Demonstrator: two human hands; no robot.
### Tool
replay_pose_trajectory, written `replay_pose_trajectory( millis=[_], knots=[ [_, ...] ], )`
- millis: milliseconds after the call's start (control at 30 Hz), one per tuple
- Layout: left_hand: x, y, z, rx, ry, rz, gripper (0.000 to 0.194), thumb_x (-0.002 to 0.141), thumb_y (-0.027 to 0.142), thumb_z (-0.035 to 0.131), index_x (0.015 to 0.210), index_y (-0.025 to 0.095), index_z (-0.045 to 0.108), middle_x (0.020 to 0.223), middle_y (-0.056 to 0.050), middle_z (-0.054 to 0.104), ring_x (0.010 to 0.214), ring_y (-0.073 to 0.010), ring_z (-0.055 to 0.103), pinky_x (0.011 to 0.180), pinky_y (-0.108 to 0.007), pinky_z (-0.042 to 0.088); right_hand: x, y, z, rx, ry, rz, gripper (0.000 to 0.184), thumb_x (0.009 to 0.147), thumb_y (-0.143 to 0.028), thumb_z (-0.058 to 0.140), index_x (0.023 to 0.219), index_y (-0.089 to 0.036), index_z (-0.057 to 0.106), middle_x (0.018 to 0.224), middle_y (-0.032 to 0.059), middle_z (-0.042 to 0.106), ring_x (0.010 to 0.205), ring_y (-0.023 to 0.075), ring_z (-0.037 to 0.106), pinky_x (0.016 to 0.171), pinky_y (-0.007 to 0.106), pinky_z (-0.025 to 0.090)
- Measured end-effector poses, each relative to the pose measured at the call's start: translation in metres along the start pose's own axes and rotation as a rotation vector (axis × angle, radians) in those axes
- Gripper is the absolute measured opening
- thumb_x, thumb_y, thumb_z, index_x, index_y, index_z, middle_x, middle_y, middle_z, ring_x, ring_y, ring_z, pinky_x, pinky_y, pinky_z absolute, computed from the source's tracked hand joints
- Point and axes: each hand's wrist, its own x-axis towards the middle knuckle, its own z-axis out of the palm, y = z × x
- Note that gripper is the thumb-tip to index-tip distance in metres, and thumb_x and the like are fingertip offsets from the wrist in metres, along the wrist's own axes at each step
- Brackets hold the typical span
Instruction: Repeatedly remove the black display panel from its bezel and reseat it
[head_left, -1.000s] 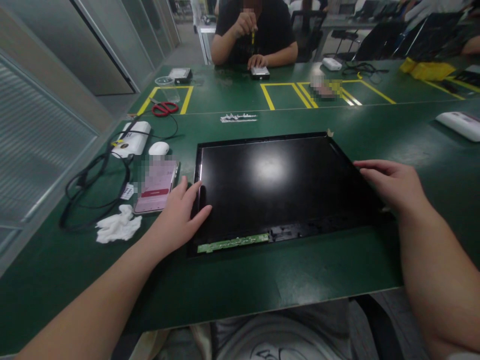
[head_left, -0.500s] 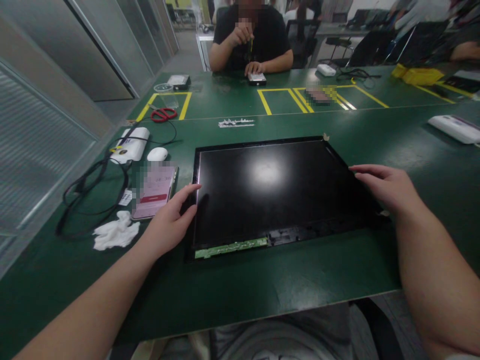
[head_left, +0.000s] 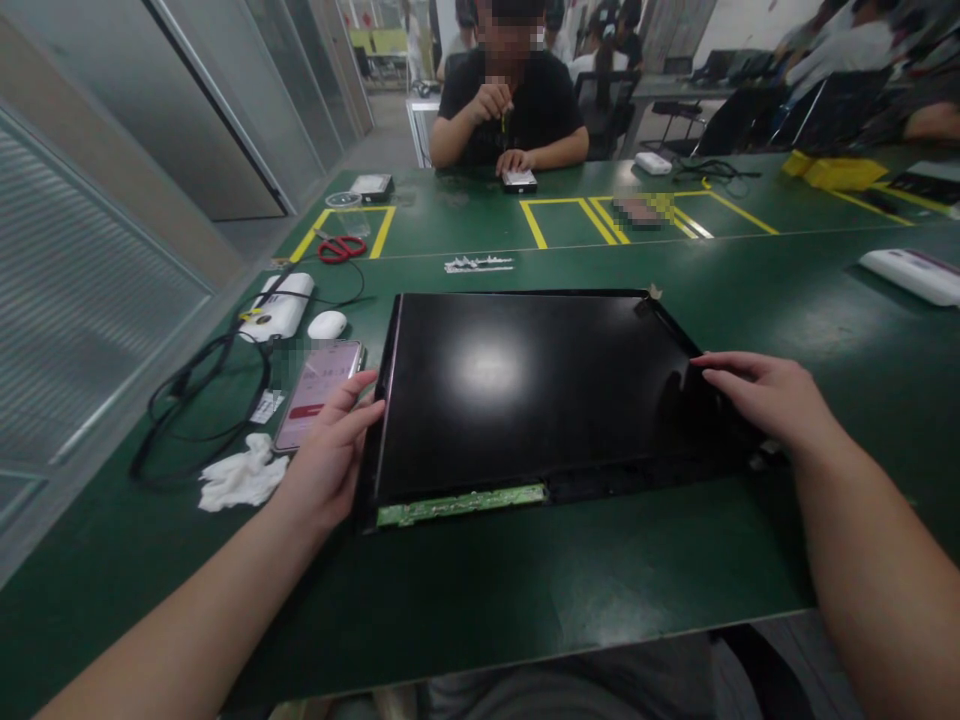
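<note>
A black LCD screen panel [head_left: 517,410] lies in front of me, face up, with a bright light reflected in it. Around it runs a black frame [head_left: 675,325], showing a gap at the far right corner. A narrow green circuit board [head_left: 465,504] lies along the near left edge. My left hand [head_left: 330,450] is closed on the left edge, fingertips on top and the rest of the grip hidden below. At the right edge, my right hand [head_left: 769,395] pinches the panel side between thumb and fingers.
Left of the screen are a phone [head_left: 319,395], crumpled tissue [head_left: 244,475], white mouse-shaped item [head_left: 328,325], white box [head_left: 277,307], black cable [head_left: 202,375] and red-handled scissors [head_left: 341,249]. White strips [head_left: 478,264] lie beyond. Across the table, a person [head_left: 510,120] handles a small drive [head_left: 519,180].
The panel has shifted left and tilted within its frame, opening a gap at the right. My left hand has moved slightly left and lower around the edge. The view has tipped upward a little.
</note>
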Motion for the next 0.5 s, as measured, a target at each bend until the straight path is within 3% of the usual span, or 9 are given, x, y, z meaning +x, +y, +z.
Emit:
replay_pose_trajectory(
  millis=[100, 300, 500],
  knots=[
    [0.005, -0.005, -0.003, -0.028, -0.001, -0.073, 0.062, 0.08, 0.013, 0.08, 0.137, 0.029, 0.063, 0.085, 0.003, 0.082, 0.069, -0.023, 0.082, 0.055, -0.027, 0.066, 0.0, -0.001, 0.001, 0.003, 0.002, -0.006, 0.044, 0.075, -0.049, 0.068, 0.108, -0.028, 0.089, 0.108, 0.0068, 0.085, 0.088, 0.0275, 0.07, 0.097, 0.05, 0.055],
    [0.005, -0.008, -0.003, 0.007, -0.015, -0.058, 0.061, 0.085, 0.019, 0.083, 0.143, 0.032, 0.066, 0.082, 0.003, 0.082, 0.066, -0.0228, 0.082, 0.052, -0.026, 0.063, -0.002, -0.002, 0.002, 0.009, 0.011, -0.022, 0.041, 0.075, -0.048, 0.067, 0.104, -0.028, 0.089, 0.115, 0.0075, 0.084, 0.089, 0.0274, 0.072, 0.097, 0.049, 0.056],
    [-0.004, 0.0, 0.005, 0.028, -0.042, -0.076, 0.042, 0.069, 0.023, 0.093, 0.108, 0.02, 0.08, 0.078, -0.002, 0.083, 0.084, -0.0294, 0.085, 0.057, -0.028, 0.065, 0.002, 0.004, 0.004, 0.023, 0.015, -0.083, 0.038, 0.077, -0.047, 0.068, 0.103, -0.028, 0.088, 0.12, 0.0073, 0.084, 0.097, 0.0274, 0.074, 0.102, 0.048, 0.055]
  ],
)
